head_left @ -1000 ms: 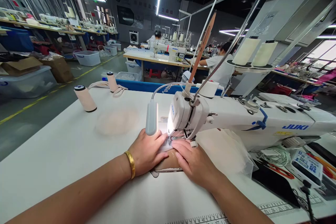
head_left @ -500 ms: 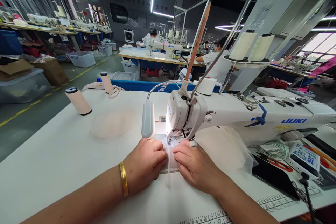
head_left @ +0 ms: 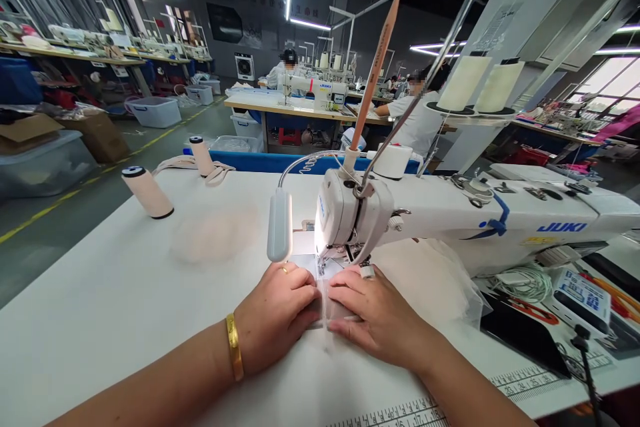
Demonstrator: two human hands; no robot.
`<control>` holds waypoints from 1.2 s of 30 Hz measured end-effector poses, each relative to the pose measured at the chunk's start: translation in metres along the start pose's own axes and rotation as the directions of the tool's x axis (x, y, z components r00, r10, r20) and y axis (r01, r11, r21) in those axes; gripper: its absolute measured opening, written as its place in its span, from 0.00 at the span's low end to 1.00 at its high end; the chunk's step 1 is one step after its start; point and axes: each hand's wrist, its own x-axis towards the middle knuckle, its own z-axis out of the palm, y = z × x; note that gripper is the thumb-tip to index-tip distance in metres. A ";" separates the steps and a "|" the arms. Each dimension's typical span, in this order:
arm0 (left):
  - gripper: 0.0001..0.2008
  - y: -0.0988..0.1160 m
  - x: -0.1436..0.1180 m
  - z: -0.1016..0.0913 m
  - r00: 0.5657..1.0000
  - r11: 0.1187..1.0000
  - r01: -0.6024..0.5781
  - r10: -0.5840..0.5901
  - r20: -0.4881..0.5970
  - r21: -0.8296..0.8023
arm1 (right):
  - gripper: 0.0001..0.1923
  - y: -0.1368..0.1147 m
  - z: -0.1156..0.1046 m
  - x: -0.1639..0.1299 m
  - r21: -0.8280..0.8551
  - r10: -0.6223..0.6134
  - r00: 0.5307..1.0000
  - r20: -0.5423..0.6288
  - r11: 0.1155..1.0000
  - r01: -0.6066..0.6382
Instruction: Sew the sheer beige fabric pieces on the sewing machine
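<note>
With the needle taken as the centre of the dial, the white table [head_left: 100, 320] is spread on every side, and the sewing machine [head_left: 450, 213] is stretched from twelve round toward three o'clock. A heap of sheer cloth [head_left: 425, 280] is laid at three, and a fainter pale piece [head_left: 215, 237] is seen at nine. The right hand [head_left: 377, 310] is placed at four o'clock, its fingers spread on the cloth and its thumb held apart. The left hand [head_left: 277, 307] is placed between seven and eight, its fingers bent; whether cloth is pinched under them cannot be told. The lamp [head_left: 279, 223] is hung at ten, and a spool [head_left: 149, 193] is stood beyond it. The narrow strip of cloth [head_left: 324, 303] is run from the needle down to six o'clock, between the hands.

The strip appears to be set at the needle, with a loose length left on the near side; how much has been stitched cannot be made out.

Compared with one second ago, the fingertips have been drawn back from the needle, and the brown patch between them has been replaced by the pale strip. Compared with half a second ago, the right thumb has been spread lower.
</note>
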 end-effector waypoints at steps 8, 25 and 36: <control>0.24 0.011 -0.003 -0.003 0.993 0.994 0.097 -0.094 0.065 -0.043 | 0.09 0.003 -0.001 0.000 0.046 -0.004 0.999 0.051 0.999 0.001; 0.13 0.017 -0.002 0.003 0.999 0.998 -0.003 0.007 -0.047 0.069 | 0.05 -0.002 -0.001 -0.001 -0.038 0.010 1.000 0.025 0.999 -0.009; 0.11 0.015 0.005 -0.002 1.000 0.992 0.013 -0.011 -0.015 0.125 | 0.09 0.001 0.004 0.000 -0.039 -0.009 0.998 -0.055 0.999 0.007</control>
